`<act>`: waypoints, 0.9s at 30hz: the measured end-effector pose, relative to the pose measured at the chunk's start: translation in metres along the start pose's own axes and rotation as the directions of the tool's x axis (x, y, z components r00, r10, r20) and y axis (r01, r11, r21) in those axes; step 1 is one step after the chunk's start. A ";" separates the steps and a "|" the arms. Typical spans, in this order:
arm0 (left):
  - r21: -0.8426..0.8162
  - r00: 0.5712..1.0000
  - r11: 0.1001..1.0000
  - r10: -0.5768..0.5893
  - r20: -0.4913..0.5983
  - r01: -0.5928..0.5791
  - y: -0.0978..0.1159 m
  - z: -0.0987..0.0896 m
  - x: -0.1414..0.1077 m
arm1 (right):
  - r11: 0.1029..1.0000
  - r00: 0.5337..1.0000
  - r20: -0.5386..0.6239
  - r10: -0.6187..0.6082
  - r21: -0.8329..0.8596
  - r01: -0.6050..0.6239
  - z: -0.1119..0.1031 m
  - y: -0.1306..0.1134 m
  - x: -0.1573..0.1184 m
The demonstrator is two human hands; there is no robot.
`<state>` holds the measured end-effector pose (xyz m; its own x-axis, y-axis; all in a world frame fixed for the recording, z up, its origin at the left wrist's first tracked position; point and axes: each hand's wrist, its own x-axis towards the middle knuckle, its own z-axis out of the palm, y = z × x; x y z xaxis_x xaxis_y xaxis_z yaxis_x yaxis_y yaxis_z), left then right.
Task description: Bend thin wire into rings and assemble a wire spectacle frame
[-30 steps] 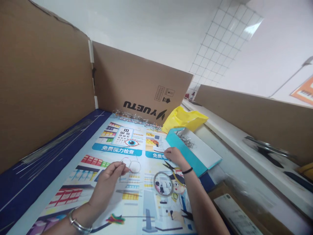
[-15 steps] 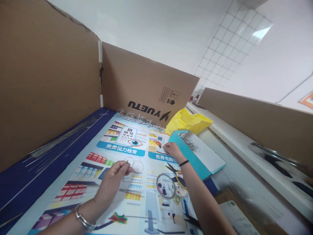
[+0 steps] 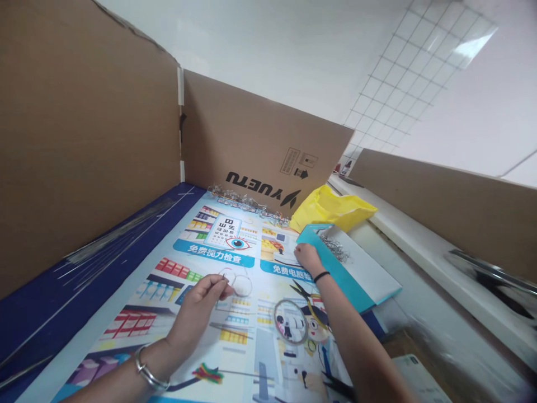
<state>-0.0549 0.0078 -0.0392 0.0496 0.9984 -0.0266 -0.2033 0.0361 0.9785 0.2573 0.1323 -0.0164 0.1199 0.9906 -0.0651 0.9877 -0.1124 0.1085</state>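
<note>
My left hand, with a silver bangle at the wrist, is closed in a pinch on a thin wire. Fine rounded loops of it show just right of the fingertips, faint against the printed sheet. My right hand, wearing a black band, is closed beside the teal-edged box lid; whatever its fingers hold is too small to make out. Below that hand lie a cutting tool with dark blades and a round ring-shaped coil.
Cardboard panels wall the left and back. Tangled wire pieces line the back edge; more wire lies in the box. A yellow bag sits behind it. Straight wires lie left, a multicoloured bundle in front.
The whole view has shifted slightly, so everything appears a little further right. Both hands keep nearly the same poses and places over the sheet.
</note>
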 end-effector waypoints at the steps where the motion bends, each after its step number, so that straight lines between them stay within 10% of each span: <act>1: 0.000 1.000 1.000 -0.002 0.002 0.002 0.000 0.000 0.000 | 1.000 1.000 0.021 -0.010 -0.002 0.010 0.000 -0.001 -0.003; 27: 0.029 1.000 0.999 0.016 -0.018 -0.016 0.004 0.002 -0.002 | 0.875 0.907 0.106 -0.409 -0.238 0.422 -0.014 -0.105 -0.034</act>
<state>-0.0541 0.0058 -0.0344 0.0286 0.9995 -0.0142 -0.1757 0.0190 0.9843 0.1484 0.1119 -0.0119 -0.2842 0.9359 -0.2082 0.8908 0.3381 0.3037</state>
